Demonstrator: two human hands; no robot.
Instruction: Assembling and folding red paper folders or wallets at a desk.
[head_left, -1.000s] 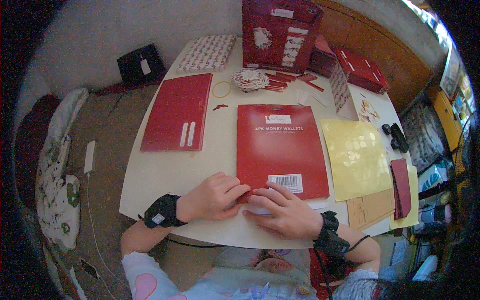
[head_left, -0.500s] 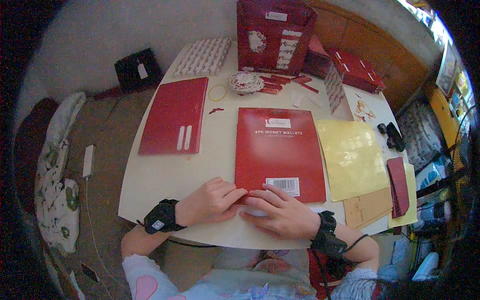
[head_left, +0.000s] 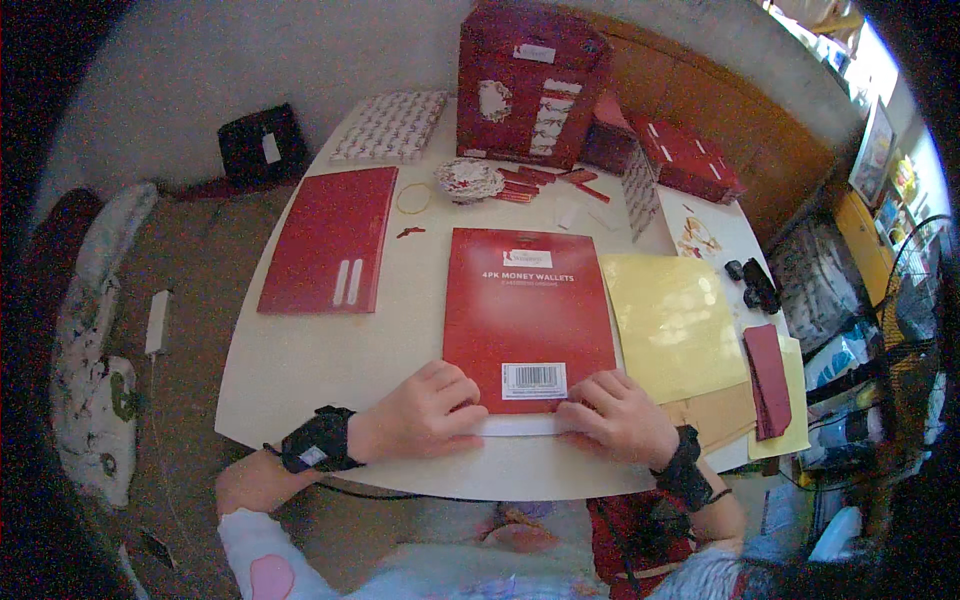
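A flat red card packet with a white barcode label lies at the middle of the table, and a white strip shows along its near edge. My left hand is closed at the packet's near left corner, thumb and curled fingers around the left end of that edge. At the near right corner my right hand is closed too, its fingertips pressing on the red card. Whether the white strip is a flap of the packet or a separate sheet, I cannot tell. Both wrists wear black bands.
At left lies a red folder with two white strips. A tall red box stands at the back beside a white bundle and small red pieces. Yellow sheets, brown card and a dark red strip lie right.
My hands have moved apart from the packet's near left corner; the right hand has gone to the near right corner. The white strip now shows between them. The whole view has shifted slightly.
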